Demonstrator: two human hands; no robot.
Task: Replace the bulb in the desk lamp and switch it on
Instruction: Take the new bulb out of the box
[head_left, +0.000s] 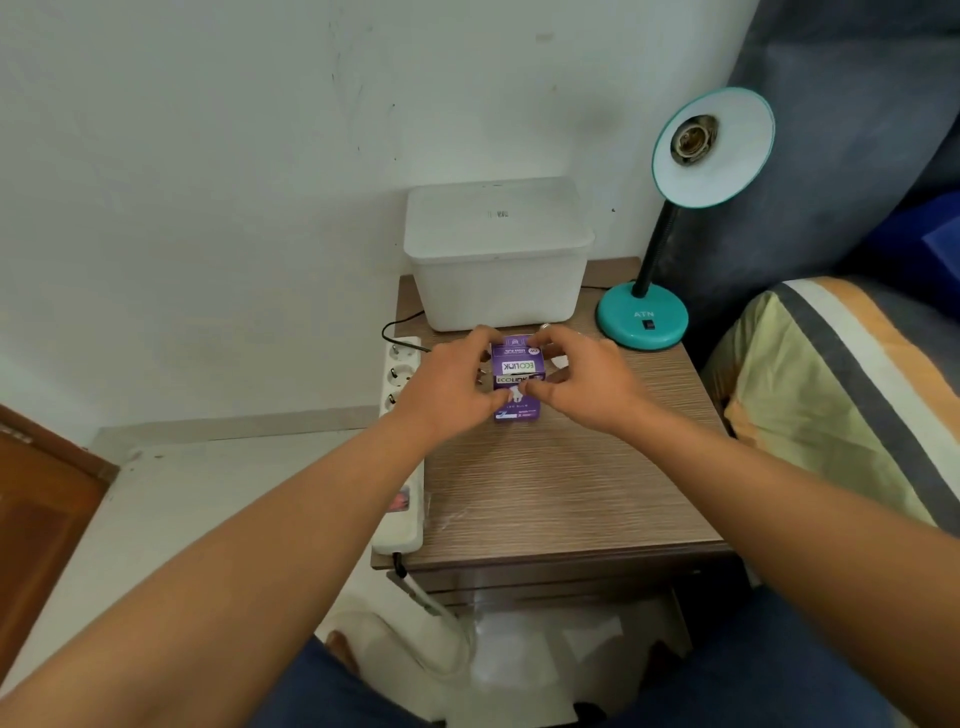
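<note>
A purple bulb box (515, 376) stands on the wooden bedside table (561, 483). My left hand (447, 387) grips its left side and my right hand (589, 382) grips its right side, fingers at the top flap. The teal desk lamp (644, 322) stands at the table's back right, its shade (714, 148) tilted toward me with an empty socket (693, 137). A black rocker switch (648, 325) sits on the lamp's base. No bulb is visible; the box hides its contents.
A white lidded plastic tub (498, 254) stands at the back of the table. A white power strip (400, 447) runs along the table's left edge. A bed with a striped pillow (841, 389) lies to the right, a wooden door (41, 519) to the left.
</note>
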